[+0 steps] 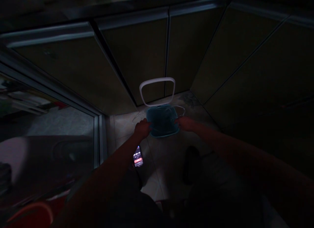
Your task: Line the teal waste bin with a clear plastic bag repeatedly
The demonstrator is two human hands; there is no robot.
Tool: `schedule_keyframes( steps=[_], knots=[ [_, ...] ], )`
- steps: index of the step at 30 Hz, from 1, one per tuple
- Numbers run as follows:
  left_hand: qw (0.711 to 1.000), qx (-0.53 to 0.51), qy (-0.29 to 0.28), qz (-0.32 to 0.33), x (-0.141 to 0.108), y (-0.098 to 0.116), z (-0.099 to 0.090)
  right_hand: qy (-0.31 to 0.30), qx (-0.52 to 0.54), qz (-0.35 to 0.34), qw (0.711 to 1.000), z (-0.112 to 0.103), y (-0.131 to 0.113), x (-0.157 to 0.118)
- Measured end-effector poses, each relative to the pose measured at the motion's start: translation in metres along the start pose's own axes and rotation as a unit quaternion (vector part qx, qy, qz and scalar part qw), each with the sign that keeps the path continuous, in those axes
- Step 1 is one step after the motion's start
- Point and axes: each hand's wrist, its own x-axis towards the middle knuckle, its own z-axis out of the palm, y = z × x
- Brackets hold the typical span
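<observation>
Head view: hands [143,128] on blue bin [164,135]

Tiled flr [120,127]: lit phone [137,156], wearer's side of L fingers [146,124]; teal bin [164,135] btwn L & R fingers [178,121].

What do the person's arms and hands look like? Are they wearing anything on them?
The left hand and right hand are bare, without gloves. Both long, tapering forearms are bare too, with no sleeves showing on them. It's too dark to make out rings or small markings.
</observation>
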Motion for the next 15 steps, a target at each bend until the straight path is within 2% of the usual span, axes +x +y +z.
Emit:
schedule_keyframes(
  steps=[3,7,11,15],
  knots=[
    [1.0,0.002,-0.001,-0.015,0.004,0.001,0.003,0.013,0.022,0.01,1.0,-0.006,0.008,0.002],
    [1.0,-0.02,0.007,-0.012,0.007,0.002,-0.002,0.033,0.061,0.015,0.997,-0.011,0.019,0.0],
    [0.999,-0.04,0.025,0.021,0.001,-0.003,-0.009,0.034,0.059,0.015,0.998,-0.012,0.029,-0.005],
    [0.996,-0.049,0.039,0.062,-0.013,-0.012,-0.003,0.024,0.042,-0.001,0.999,-0.009,0.035,-0.009]
  ],
)
